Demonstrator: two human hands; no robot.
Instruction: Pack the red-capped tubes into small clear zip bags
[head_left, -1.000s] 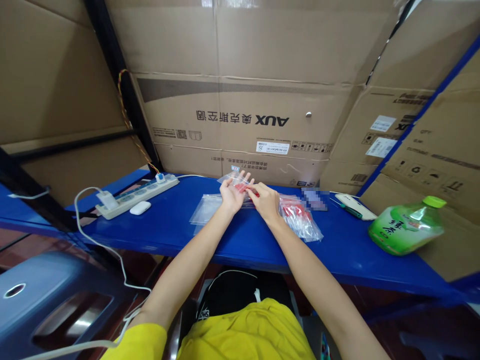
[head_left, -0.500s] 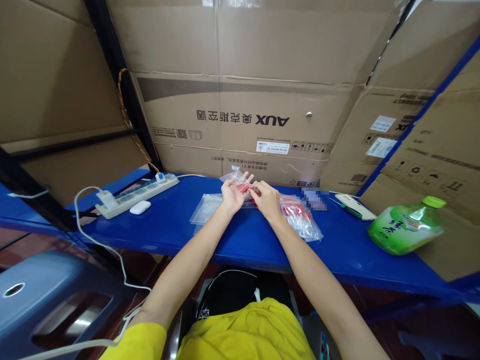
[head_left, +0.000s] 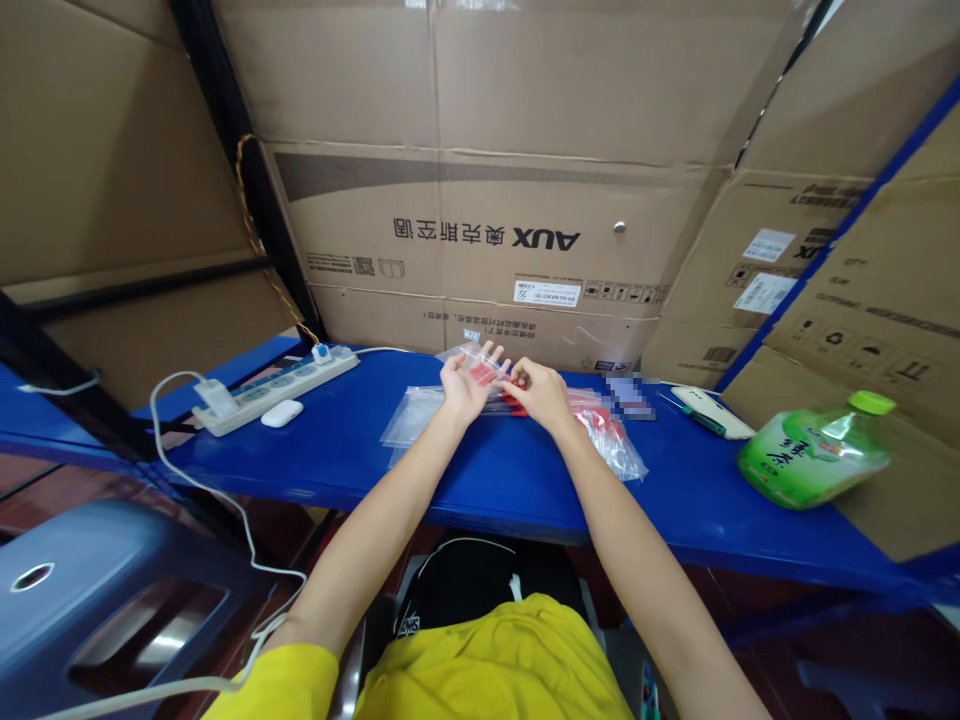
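Note:
My left hand (head_left: pixel 463 387) and my right hand (head_left: pixel 541 393) meet over the middle of the blue shelf (head_left: pixel 480 470). Between their fingertips they pinch a small clear plastic bag (head_left: pixel 480 366) with red pieces inside. Empty clear bags (head_left: pixel 411 416) lie flat just left of my left hand. A larger clear bag of red pieces (head_left: pixel 611 436) lies right of my right hand, partly hidden by that wrist.
A white power strip (head_left: pixel 274 389) and a white earbud case (head_left: pixel 282 413) sit at the left. A green bottle (head_left: pixel 815 452) lies on its side at the right, near a white device (head_left: pixel 712 412). Cardboard boxes (head_left: pixel 480 220) wall the back.
My right hand has lifted a little off the shelf and shifted slightly right, its fingers now curled onto the small bag. My left hand stays in place.

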